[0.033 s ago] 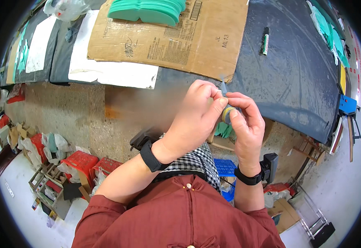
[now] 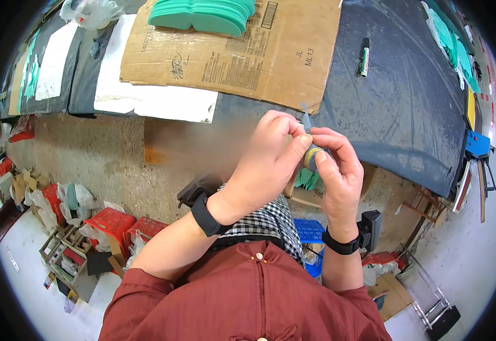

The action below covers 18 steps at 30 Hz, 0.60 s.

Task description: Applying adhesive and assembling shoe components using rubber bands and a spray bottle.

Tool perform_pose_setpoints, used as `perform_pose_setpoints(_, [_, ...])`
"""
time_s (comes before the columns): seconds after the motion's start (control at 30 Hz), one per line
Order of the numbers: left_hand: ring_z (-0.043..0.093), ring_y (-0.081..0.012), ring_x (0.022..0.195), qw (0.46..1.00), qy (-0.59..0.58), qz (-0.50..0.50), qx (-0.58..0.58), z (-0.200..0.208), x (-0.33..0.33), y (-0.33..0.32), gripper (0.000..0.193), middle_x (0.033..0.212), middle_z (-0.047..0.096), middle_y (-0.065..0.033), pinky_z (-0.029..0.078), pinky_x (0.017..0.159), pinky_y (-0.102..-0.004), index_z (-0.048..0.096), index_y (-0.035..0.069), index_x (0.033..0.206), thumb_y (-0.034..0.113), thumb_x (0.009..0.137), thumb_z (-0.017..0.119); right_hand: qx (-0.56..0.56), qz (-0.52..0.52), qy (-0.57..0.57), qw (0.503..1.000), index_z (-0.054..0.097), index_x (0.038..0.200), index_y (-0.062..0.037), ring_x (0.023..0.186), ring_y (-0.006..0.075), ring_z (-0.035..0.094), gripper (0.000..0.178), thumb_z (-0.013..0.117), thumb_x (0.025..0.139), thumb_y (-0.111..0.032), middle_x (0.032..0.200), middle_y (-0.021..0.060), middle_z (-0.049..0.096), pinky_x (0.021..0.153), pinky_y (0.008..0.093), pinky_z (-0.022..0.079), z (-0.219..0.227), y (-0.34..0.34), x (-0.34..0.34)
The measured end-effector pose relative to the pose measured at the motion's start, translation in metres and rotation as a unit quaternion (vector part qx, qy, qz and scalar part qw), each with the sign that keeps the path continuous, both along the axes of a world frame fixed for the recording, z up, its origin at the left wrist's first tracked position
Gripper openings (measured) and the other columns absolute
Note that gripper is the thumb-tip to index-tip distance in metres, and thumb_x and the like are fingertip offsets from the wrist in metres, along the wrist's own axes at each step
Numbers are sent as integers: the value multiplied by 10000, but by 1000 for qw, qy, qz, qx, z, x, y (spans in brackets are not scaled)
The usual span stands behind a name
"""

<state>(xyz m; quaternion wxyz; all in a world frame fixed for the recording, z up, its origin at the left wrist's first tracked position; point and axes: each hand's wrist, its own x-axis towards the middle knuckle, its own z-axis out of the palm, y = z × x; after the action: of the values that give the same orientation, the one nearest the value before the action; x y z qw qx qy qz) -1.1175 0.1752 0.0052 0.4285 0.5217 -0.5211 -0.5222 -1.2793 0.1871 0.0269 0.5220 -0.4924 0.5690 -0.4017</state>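
A dark-covered bench (image 2: pixel 396 108) is overlain by a flattened cardboard sheet (image 2: pixel 285 62), on which a stack of green sheets (image 2: pixel 202 17) is set. At the bench's near edge, a small grey, yellow-banded object (image 2: pixel 311 159) is held up between both hands. Its right side is clasped by the curled right fingers (image 2: pixel 339 170); the left fingers (image 2: pixel 271 148) are pinched closed at its thin pointed strip (image 2: pixel 307 120), contact partly hidden. The long axis runs away from the body, the tip aimed slightly left.
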Motion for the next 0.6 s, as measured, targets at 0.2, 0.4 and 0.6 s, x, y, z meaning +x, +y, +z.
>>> perform_pose_setpoints(0.2, [573, -215, 1049, 994, 67, -18, 88, 0, 16, -6, 185, 1124, 555, -103, 460, 931, -316, 611, 0, 969, 173, 1021, 572, 58, -48, -169, 983, 569, 1289, 17, 1225, 191, 534, 428, 689, 886, -62, 1317, 103, 574, 1037, 335, 431, -3, 7, 0])
perform_pose_setpoints(0.4, [534, -207, 1130, 996, 26, -84, 7, 9, 19, -2, 171, 1141, 565, -91, 430, 979, -341, 639, 33, 988, 204, 981, 632, 44, -12, -160, 986, 558, 1322, 15, 1300, 213, 475, 458, 696, 904, -113, 1344, 103, 543, 1101, 361, 364, -10, 5, -7])
perform_pose_setpoints(0.6, [547, -204, 1112, 996, 48, -65, 44, 4, 20, -5, 150, 1133, 571, -88, 438, 963, -331, 629, 31, 979, 179, 966, 648, 83, 2, -98, 992, 657, 1177, -29, 1255, 183, 481, 270, 649, 962, -191, 1331, 101, 525, 1084, 347, 350, -7, -3, -9])
